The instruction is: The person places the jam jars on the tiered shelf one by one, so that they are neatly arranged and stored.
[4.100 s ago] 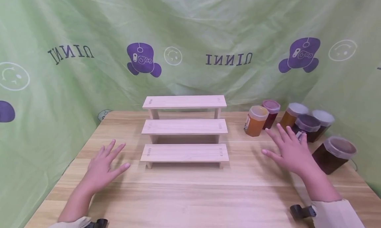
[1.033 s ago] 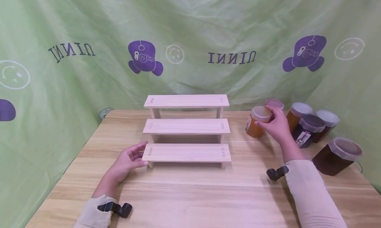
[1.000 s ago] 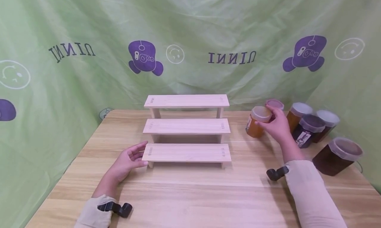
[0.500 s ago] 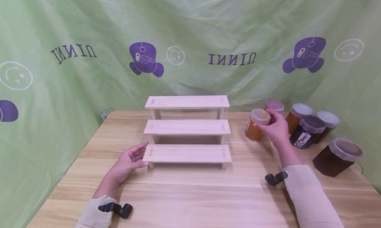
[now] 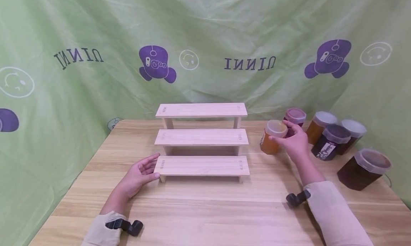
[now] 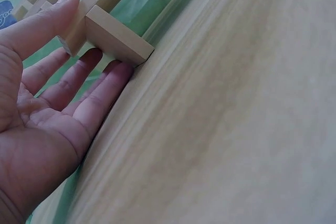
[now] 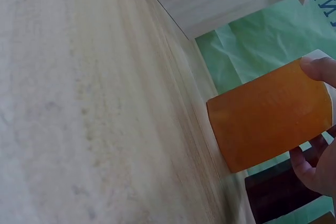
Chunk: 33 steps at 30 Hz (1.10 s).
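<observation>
A pale wooden three-step display stand (image 5: 202, 136) stands on the table. My left hand (image 5: 138, 174) holds the left end of its lowest step, thumb at the front corner. In the left wrist view the thumb (image 6: 62, 10) lies along the board's end and the fingers are beside the leg (image 6: 116, 36). My right hand (image 5: 293, 140) grips an orange jar (image 5: 269, 143) with a translucent lid, thumb and fingers around the lid end. The right wrist view shows this jar (image 7: 270, 116) upright, its base close over the wood, with a dark red jar (image 7: 278, 192) behind.
Several other lidded jars stand at the right: a dark red one (image 5: 295, 114), an amber one (image 5: 316, 130), a labelled dark purple one (image 5: 330, 142), and a large brown one (image 5: 361, 171) near the table's right edge. A green printed curtain (image 5: 205, 31) hangs behind the table.
Both hands were open above the table at first. The left has come to the stand's lowest step; the right has taken the orange jar and moved it slightly left and nearer.
</observation>
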Tool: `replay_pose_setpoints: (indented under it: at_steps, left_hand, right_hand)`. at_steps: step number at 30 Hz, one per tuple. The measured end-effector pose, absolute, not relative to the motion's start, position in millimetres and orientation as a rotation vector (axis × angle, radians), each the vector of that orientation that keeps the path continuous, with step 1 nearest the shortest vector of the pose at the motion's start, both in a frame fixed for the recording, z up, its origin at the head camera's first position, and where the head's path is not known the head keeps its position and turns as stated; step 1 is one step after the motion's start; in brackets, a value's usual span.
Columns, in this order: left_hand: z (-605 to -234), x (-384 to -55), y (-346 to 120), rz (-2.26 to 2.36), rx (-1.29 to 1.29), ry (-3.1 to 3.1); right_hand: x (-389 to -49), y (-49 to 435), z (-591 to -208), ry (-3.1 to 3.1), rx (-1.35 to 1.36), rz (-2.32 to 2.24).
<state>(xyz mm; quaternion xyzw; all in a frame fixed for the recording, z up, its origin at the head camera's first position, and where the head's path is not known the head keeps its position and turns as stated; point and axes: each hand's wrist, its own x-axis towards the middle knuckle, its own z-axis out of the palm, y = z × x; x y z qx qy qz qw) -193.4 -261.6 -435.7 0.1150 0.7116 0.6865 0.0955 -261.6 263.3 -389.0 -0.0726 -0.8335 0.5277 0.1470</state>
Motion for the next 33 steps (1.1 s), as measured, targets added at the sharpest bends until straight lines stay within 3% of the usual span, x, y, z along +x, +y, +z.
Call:
replay_pose_setpoints:
  at_steps: [10,33]
  left_hand:
    - [-438,-194,-262,2.047,0.331,2.073]
    - [-437,-193,-261,2.056,0.358,2.082]
  right_hand:
    - [-255,259,-383,-2.387,-0.159,1.493]
    - [-245,246,-330,-2.414,-0.068,1.418]
